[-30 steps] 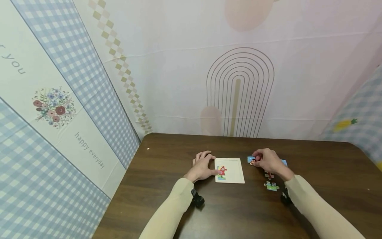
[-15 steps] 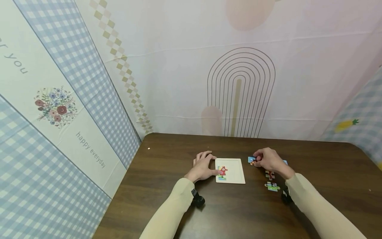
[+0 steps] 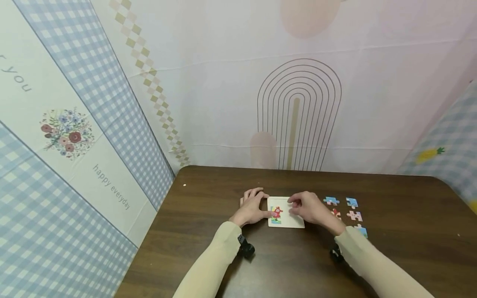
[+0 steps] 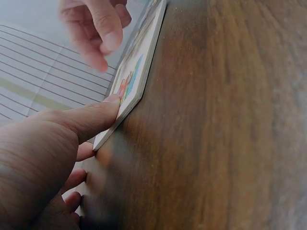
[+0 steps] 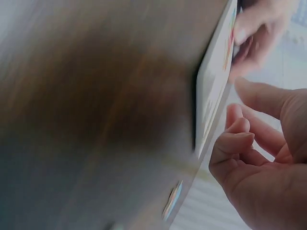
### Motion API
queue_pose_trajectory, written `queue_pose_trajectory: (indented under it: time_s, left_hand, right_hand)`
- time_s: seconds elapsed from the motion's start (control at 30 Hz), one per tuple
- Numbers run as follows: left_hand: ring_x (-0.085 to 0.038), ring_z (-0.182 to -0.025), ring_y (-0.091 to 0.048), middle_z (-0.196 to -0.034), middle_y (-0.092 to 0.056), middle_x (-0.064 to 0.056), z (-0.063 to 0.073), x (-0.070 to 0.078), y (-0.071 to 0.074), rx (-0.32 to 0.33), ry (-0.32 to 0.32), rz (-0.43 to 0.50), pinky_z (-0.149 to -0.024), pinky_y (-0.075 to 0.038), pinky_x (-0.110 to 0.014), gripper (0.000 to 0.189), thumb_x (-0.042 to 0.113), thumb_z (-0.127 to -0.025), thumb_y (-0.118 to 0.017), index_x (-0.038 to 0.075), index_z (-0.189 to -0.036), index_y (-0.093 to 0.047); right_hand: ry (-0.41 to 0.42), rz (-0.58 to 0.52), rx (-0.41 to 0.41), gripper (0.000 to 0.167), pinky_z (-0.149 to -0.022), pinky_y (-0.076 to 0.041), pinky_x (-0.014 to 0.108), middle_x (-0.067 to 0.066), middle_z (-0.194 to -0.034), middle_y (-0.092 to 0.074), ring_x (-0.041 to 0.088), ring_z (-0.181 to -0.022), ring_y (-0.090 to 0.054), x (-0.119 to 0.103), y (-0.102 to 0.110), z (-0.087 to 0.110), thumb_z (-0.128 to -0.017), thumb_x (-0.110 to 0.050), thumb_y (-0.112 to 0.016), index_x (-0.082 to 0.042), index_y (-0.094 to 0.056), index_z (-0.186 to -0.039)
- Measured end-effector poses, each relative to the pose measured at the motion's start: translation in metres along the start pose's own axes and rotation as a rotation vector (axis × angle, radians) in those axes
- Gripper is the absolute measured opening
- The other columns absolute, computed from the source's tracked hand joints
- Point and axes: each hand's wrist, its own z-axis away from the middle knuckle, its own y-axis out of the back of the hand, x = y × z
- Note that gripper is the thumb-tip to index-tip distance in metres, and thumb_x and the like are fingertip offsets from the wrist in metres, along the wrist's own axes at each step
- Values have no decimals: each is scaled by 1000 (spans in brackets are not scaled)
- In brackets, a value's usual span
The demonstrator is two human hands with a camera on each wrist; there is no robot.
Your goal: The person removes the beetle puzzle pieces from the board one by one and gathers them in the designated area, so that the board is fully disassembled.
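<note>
A pale square puzzle board [image 3: 286, 222] lies flat on the table, bearing a colourful piece with a red figure [image 3: 277, 210] at its left. My left hand [image 3: 251, 208] rests at the board's left side, with its straight thumb pressing over the piece and its other fingers spread near the edge. Over the board's right part hovers my right hand [image 3: 309, 207], its fingers bent. In the right wrist view, the right hand's thumb and fingertips [image 5: 232, 111] stand near the board. I cannot tell whether a puzzle piece is between them.
Right of the board lie loose puzzle pieces: a blue piece [image 3: 331, 200], another blue piece [image 3: 352, 202], a red piece [image 3: 336, 213], a pinkish piece [image 3: 354, 215] and a blue-green piece [image 3: 360, 230]. The brown table [image 3: 223, 182] backs onto a patterned cloth [image 3: 223, 103].
My right hand has moved left from the loose pieces to over the board. The blue and orange piece at its fingertips no longer shows at its old spot. My left hand stays put.
</note>
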Motion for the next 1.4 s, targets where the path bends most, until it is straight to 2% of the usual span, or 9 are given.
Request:
queue_pose_trajectory:
  time_s: [0.13,0.3,0.47,0.67,1.0,1.13,1.4]
  left_hand:
    - [-38,-164,-22,-177,-34,-10,1,-1,1,2,4,-2,-129,-24,-62,58,36,-99,-81,13,-148,-62]
    - [-39,-165,-22,-177,-34,-11,2,-3,0,5,1,3,-129,-24,-63,58,37,-99,-81,12,-148,-62]
    - [-39,-165,-20,-178,-33,-11,0,-3,0,1,-6,22,-131,-22,-64,61,37,-98,-81,11,-149,-61]
    - [-38,-164,-24,-177,-35,-11,-1,-2,3,-11,-27,-29,-129,-25,-62,67,37,-92,-86,13,-149,-62]
    - [-35,-165,-24,-178,-34,-7,1,0,3,-32,-1,-28,-131,-24,-61,70,37,-89,-89,15,-149,-61]
    - [-35,-165,-23,-178,-34,-7,1,0,2,-33,-1,-29,-131,-24,-60,70,37,-89,-89,15,-150,-61]
    - [-35,-165,-23,-178,-33,-7,1,0,3,-30,-2,-24,-132,-23,-60,70,37,-89,-90,16,-150,-61]
  right_hand:
    - [54,20,-19,20,-70,-49,24,5,-88,-72,11,-77,-58,-12,-15,-7,-93,0,-80,4,-79,-112]
    - [60,33,-38,20,-68,-50,24,4,-87,-75,9,-76,-59,-17,-27,-12,-92,-2,-84,2,-81,-111]
    - [72,39,-10,16,-67,-50,25,4,-85,-75,9,-74,-59,-17,-29,-12,-90,-1,-85,1,-81,-106]
    - [74,-3,0,16,-66,-49,24,5,-84,-71,10,-75,-58,-16,-29,-12,-89,1,-85,1,-79,-103]
    - [64,3,10,24,-71,-51,25,6,-88,-71,12,-79,-61,-14,-33,-13,-88,0,-88,-4,-70,-102]
    - [50,3,5,20,-71,-51,24,4,-89,-70,11,-80,-60,-12,-32,-12,-89,4,-83,-4,-71,-104]
    - [92,32,37,12,-70,-53,24,4,-86,-73,9,-78,-61,-11,-31,-13,-92,5,-78,-3,-76,-100]
